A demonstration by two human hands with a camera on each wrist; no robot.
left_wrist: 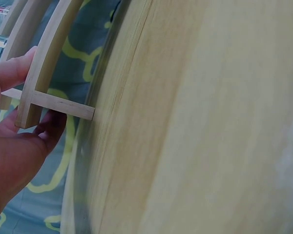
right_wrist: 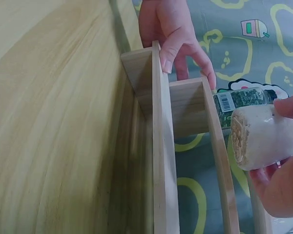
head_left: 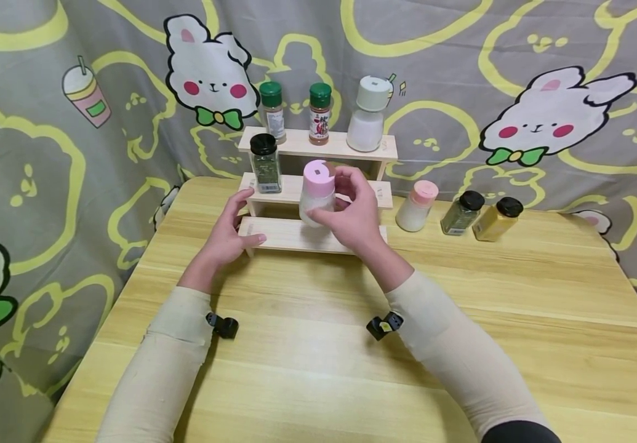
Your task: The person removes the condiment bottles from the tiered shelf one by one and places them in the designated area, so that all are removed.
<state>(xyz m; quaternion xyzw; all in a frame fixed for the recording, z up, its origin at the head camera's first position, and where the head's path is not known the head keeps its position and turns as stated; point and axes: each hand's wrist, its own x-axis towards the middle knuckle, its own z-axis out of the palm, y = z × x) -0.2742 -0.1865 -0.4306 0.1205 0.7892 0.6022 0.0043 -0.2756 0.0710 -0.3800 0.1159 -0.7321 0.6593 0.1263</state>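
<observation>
My right hand (head_left: pixel 356 212) grips a white jar with a pink lid (head_left: pixel 319 178) by its side. In the right wrist view the jar's base (right_wrist: pixel 240 139) faces the camera, tipped over beside the shelf boards. The jar is held in front of the middle step of a three-step wooden rack (head_left: pixel 307 235). My left hand (head_left: pixel 228 237) holds the rack's left end, its thumb on the lowest board and its fingers up by the middle one. Close to those fingers, a black-capped jar of green herbs (head_left: pixel 266 169) stands on the middle step.
Two green-capped spice bottles (head_left: pixel 319 120) and a white jar with a pale green lid (head_left: pixel 365 126) stand on the top step. Right of the rack, the table (head_left: pixel 462 295) bears a pink-lidded jar (head_left: pixel 415 212), a herb jar (head_left: pixel 460 216) and a yellow spice jar (head_left: pixel 496 223). A patterned curtain (head_left: pixel 429 37) hangs behind.
</observation>
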